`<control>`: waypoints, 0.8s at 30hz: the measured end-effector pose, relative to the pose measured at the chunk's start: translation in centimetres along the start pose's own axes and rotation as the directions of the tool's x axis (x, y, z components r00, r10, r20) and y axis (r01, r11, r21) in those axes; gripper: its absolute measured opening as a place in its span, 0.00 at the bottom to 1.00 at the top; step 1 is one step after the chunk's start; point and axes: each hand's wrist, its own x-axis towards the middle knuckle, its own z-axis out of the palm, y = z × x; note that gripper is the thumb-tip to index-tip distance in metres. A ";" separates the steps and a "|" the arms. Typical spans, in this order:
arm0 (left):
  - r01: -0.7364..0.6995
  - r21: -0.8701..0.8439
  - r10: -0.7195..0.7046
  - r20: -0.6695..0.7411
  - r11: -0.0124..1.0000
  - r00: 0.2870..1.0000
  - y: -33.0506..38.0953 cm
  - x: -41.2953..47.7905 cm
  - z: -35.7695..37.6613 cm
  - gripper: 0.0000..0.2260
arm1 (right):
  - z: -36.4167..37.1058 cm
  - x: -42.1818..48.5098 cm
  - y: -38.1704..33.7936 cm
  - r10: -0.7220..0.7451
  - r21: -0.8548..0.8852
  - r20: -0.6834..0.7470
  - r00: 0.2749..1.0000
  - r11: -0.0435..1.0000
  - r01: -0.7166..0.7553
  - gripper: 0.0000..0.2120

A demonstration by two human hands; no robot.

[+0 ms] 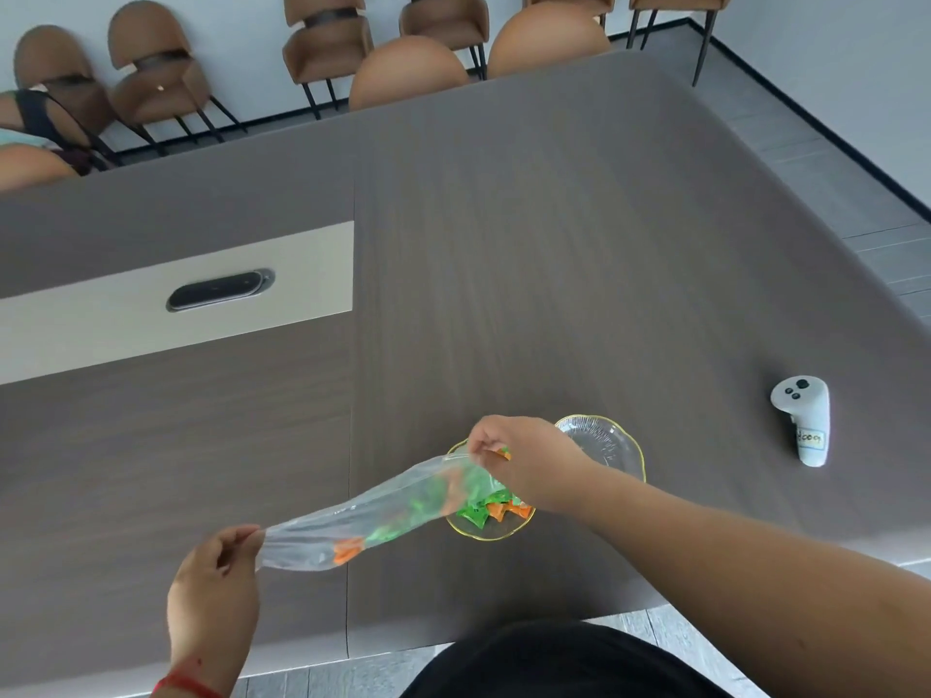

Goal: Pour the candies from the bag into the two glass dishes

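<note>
A clear plastic bag (352, 516) is stretched between my two hands above the table. My left hand (216, 571) pinches its closed bottom end, low and to the left. My right hand (519, 460) grips the mouth end over the nearer glass dish (483, 534), which has a gold rim. Green and orange wrapped candies (483, 511) lie in that dish, and a few more remain inside the bag, one orange candy (347, 550) near the bottom. The second glass dish (612, 443) sits just behind my right wrist and looks empty.
A white handheld controller (803, 420) lies on the grey wood table (554, 269) at the right. A black oval cable port (219, 290) sits in a pale panel at the left. Brown chairs line the far edge.
</note>
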 end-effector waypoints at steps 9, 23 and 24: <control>-0.131 -0.056 0.134 0.064 0.990 0.989 4.4 -0.8 2.5 0.04 | -5.7 -2.6 1.7 0.094 0.035 -0.098 0.991 0.995 -0.091 0.06; -0.633 -0.006 0.589 0.373 0.774 0.716 17.1 -0.2 9.4 0.05 | -6.6 -7.3 13.1 0.554 0.564 -0.257 0.792 0.752 -0.343 0.01; -0.667 0.006 0.613 0.388 0.745 0.689 17.8 -0.3 9.5 0.04 | -6.4 -7.5 13.6 0.567 0.584 -0.252 0.784 0.735 -0.344 0.01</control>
